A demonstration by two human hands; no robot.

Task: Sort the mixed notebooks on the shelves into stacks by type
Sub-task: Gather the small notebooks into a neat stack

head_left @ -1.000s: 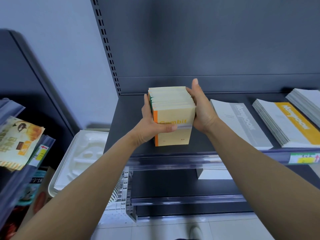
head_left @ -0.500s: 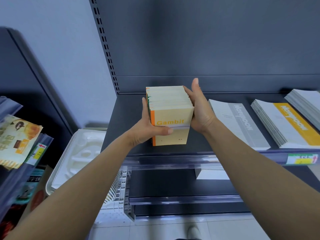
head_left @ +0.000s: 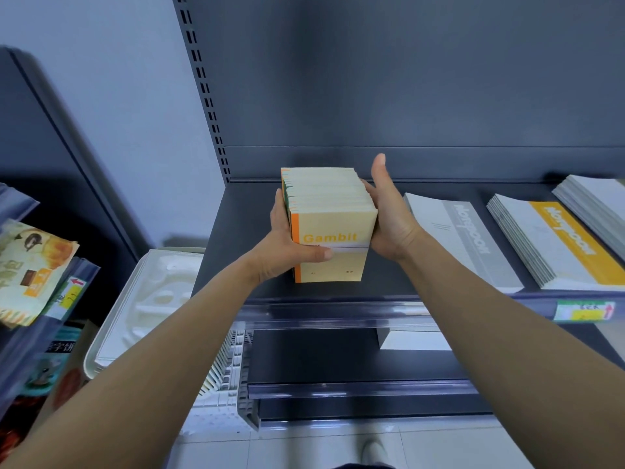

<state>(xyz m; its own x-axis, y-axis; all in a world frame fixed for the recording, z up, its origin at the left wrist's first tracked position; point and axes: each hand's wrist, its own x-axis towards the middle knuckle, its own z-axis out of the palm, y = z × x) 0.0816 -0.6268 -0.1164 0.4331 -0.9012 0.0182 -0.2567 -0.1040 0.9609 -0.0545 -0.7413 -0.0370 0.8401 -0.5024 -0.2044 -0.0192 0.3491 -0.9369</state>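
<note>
Clamping the Gambit notebook stack (head_left: 333, 228) between them, the left hand (head_left: 287, 245) wraps its orange spine, thumb across the cover; the right hand (head_left: 389, 218) cups the opposite edge, thumb raised. It stands on the shelf (head_left: 243, 231), left of the grey notebooks (head_left: 463, 238).

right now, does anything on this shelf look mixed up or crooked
Mostly tidy. The Gambit stack, pressed between the left hand and right hand, shows a few green spines behind the orange ones on its left edge, so it may be mixed. The grey notebooks and orange notebooks lie in neat separate stacks.
</note>
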